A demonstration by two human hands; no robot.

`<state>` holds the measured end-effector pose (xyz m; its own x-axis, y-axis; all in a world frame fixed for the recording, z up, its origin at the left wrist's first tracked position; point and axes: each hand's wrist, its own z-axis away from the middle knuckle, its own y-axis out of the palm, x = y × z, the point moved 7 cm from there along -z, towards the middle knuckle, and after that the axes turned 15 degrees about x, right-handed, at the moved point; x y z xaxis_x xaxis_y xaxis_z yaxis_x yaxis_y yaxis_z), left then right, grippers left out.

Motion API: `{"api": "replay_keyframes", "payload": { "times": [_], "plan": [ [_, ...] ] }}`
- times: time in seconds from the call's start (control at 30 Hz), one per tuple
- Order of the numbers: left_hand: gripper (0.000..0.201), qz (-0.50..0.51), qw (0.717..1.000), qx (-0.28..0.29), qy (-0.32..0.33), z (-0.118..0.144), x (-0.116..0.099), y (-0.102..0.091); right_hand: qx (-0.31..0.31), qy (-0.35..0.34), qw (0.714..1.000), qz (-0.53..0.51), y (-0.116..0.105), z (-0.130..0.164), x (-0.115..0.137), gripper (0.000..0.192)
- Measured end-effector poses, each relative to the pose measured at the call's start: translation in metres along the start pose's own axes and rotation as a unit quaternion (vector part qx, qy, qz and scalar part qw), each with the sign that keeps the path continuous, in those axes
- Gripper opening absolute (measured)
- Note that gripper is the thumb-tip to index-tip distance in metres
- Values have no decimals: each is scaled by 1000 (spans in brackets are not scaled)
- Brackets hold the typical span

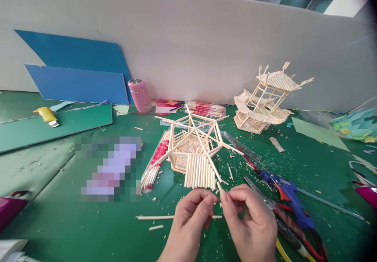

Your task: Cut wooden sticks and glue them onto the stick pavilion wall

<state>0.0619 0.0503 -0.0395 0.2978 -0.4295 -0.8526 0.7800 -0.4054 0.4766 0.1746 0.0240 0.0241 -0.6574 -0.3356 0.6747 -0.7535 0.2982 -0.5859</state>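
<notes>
Open model of pale wooden sticks on a green surface

The model stands just beyond the fingertips of both hands, its near side facing them. Thin round sticks form a many-sided frame, with long bars crossing at the top and jutting past the corners like spokes. Inside, more sticks lie in nested angles as a ribbed floor. A slatted panel of sticks laid edge to edge slopes down from the near rim.

The right hand is closed in a pinch, thumb against forefinger, with a short stick between them. Its upper end is beside the panel's lower right corner; whether they touch cannot be told. The left hand is curled, thumb and forefinger brought together; whether it grips anything cannot be told. A longer loose stick lies crosswise on the surface, partly hidden by the left hand.

Wood crumbs and offcuts speckle the smooth green top. Left of the model lies a pack of sticks in glossy clear film with red. Beside the right hand are a tool with pointed metal blades and a blue plastic glue gun. Farther back on the right stands a tiered stick pagoda.
</notes>
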Motion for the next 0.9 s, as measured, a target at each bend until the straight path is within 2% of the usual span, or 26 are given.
{"api": "replay_keyframes", "payload": {
  "times": [0.37, 0.57, 0.9],
  "plan": [
    [29, 28, 999, 44, 9, -8, -2, 10, 11, 73, 996, -42, 11, 3, -13, 20],
    [28, 86, 995, 41, 16, -9, -3, 11, 26, 57, 997, -49, 14, 3, -11, 15],
    [18, 179, 982, 64, 0, -9, 1, 19, -45, 10, 999, -7, 9, 5, -4, 14]
  ]
}}
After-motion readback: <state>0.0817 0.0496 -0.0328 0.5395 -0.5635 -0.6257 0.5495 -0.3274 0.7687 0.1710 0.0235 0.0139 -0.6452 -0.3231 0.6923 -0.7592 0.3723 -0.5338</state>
